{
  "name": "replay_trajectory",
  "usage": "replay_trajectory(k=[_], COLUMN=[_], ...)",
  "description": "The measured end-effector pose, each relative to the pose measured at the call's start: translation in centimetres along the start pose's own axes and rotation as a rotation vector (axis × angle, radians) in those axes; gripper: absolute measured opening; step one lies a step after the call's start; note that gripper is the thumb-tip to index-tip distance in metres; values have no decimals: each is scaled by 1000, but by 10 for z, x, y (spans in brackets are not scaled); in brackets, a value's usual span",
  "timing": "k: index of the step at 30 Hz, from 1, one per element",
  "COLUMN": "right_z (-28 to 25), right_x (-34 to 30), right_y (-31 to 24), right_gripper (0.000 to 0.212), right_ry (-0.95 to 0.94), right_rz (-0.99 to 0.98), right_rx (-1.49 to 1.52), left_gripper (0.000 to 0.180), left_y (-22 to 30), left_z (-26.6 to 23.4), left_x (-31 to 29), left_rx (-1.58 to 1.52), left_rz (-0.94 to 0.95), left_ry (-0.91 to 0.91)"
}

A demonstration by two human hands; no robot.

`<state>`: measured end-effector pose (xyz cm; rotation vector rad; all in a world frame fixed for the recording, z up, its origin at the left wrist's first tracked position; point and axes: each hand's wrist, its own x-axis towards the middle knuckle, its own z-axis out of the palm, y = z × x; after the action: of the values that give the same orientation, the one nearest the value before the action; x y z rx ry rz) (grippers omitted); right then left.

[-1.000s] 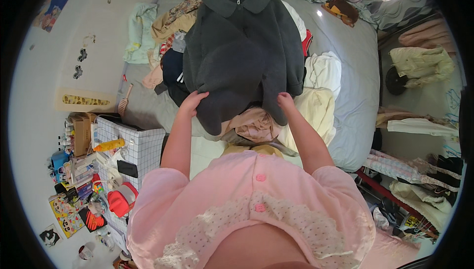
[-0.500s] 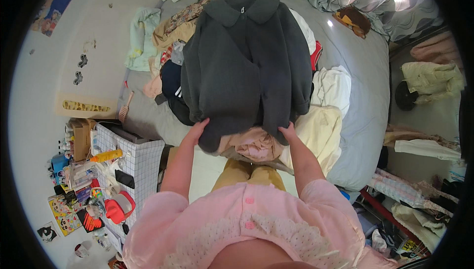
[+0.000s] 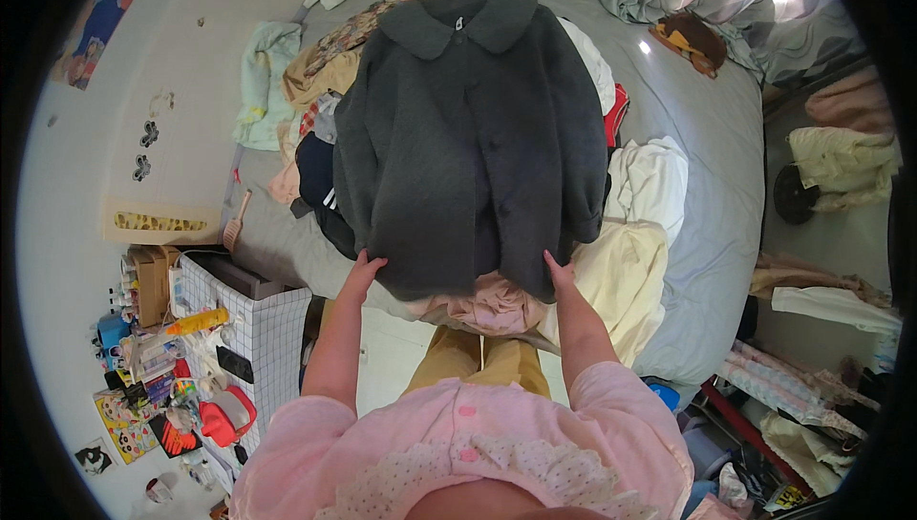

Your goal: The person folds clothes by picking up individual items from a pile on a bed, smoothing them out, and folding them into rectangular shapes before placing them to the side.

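Grey coat (image 3: pixel 430 157) bears, apparently, a small white label (image 3: pixel 459 22).

- A bedroom in a home
- Grey-covered bed (image 3: pixel 712 233) across the centre, strewn with clothes (image 3: pixel 650 181)
- Patterned curtain (image 3: pixel 735 14), upper right
- Garments (image 3: pixel 826 304) hanging, right edge
- Cluttered, checked-cloth table (image 3: pixel 277 329), lower left

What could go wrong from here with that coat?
Pulling the coat might drag the pink cloth under its hem off the bed's near edge.

The left hand and right hand hold only the lower corners, so the collar end could crumple or lag if lifted.
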<state>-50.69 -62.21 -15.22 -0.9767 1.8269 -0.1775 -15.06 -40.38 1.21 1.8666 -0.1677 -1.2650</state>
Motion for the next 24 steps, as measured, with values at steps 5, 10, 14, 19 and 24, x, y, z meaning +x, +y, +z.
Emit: replay_trajectory(k=[5,10,14,19,24], right_z=[2,-2,0,-19,-34], right_x=[4,-17,-7,-8,-65], right_y=[27,15,39,39,-19], right_gripper=[110,115,84,38,23], right_ry=[-196,-337,-106,-360,-396], right_rz=[186,395,581,430,126], right_rx=[198,105,434,709,744], left_gripper=[42,9,9,9,25], left_y=[-1,49,69,75,85], left_z=[29,91,124,154,192], left_x=[11,-29,-33,-31,-47], left_rx=[438,482,510,614,777], left_rz=[382,924,903,910,999], left_ry=[669,572,260,139,-196])
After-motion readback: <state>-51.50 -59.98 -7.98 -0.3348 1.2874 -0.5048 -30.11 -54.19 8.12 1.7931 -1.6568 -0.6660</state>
